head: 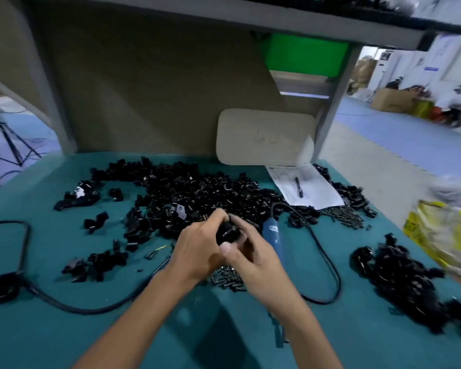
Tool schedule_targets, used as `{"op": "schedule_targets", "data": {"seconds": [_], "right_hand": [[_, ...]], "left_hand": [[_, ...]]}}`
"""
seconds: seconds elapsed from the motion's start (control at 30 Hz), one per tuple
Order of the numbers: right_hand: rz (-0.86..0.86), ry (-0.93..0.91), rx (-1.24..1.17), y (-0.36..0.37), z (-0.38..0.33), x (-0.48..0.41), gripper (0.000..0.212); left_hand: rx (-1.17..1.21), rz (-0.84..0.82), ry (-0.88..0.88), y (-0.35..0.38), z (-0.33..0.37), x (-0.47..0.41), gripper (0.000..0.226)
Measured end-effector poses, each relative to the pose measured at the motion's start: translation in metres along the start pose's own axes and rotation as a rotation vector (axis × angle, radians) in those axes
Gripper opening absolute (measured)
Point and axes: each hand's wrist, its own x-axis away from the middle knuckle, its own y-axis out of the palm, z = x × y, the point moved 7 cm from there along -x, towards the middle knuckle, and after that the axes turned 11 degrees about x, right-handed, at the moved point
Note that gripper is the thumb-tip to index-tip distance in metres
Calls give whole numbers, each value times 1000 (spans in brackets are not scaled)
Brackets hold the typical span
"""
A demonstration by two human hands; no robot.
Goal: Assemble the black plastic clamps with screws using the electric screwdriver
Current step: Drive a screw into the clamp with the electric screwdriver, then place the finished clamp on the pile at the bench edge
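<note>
At the middle of the teal tabletop (64, 328), both hands close round one black clamp (228, 231): the left hand (197, 251) curls its fingers over it from the left, and the right hand (253, 259) pinches it from the right. Most of the clamp is hidden by the fingers, so whether it carries a screw cannot be told. A heap of screws (229, 279) lies partly hidden beneath the wrists. Just right of the hands the blue electric screwdriver (273, 235) lies on the tabletop; its tip is covered by the right forearm, and its black cable (330, 262) loops to the right. Behind the hands spreads a large pile of black clamp parts (197, 190); a smaller pile (399, 280) sits well to the right. A sheet of paper (312, 187) with a pen (299, 187) on it lies at the far right, more screws (343, 215) just beside it. A yellow bag (447, 235) at the right edge is blurred and cut off.
</note>
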Motion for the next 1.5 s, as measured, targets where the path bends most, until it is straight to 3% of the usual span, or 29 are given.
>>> {"op": "schedule_targets", "data": {"seconds": [0.1, 0.27, 0.5, 0.6, 0.73, 0.97, 1.07, 1.1, 1.17, 1.23, 1.3, 1.43, 1.5], "right_hand": [[213, -13, -16, -18, -10, 18, 42], [382, -19, -19, -36, -22, 45, 41], [448, -59, -63, -51, -24, 58, 33], [475, -15, -142, -63, -8, 60, 28], [558, 108, 12, -113, 36, 81, 24], [608, 437, 663, -240, 115, 123, 49], [587, 550, 844, -289, 138, 115, 48], [577, 584, 876, -301, 145, 111, 45], [558, 626, 909, -314, 159, 101, 41], [540, 665, 898, -324, 176, 93, 39], [482, 759, 871, -336, 197, 88, 41], [375, 872, 893, -358, 216, 78, 46], [366, 868, 906, -360, 214, 73, 43]], "left_hand": [[46, 19, 83, 9, 20, -1, 37], [73, -51, 194, 14, 51, -1, 41], [96, -144, 216, 19, 69, -1, 34], [54, -135, 196, 11, 60, 1, 45], [15, -24, 47, -22, 3, 8, 44], [-9, 164, -296, -84, -109, 32, 44], [-8, 205, -463, -93, -157, 44, 42], [-20, 220, -529, -94, -173, 48, 46], [27, 248, -711, -92, -206, 60, 84], [-64, 131, -812, -92, -230, 75, 104], [-218, 16, -801, -100, -229, 85, 104], [-770, -178, -788, -122, -206, 97, 101], [-841, -245, -728, -122, -193, 90, 94]]}}
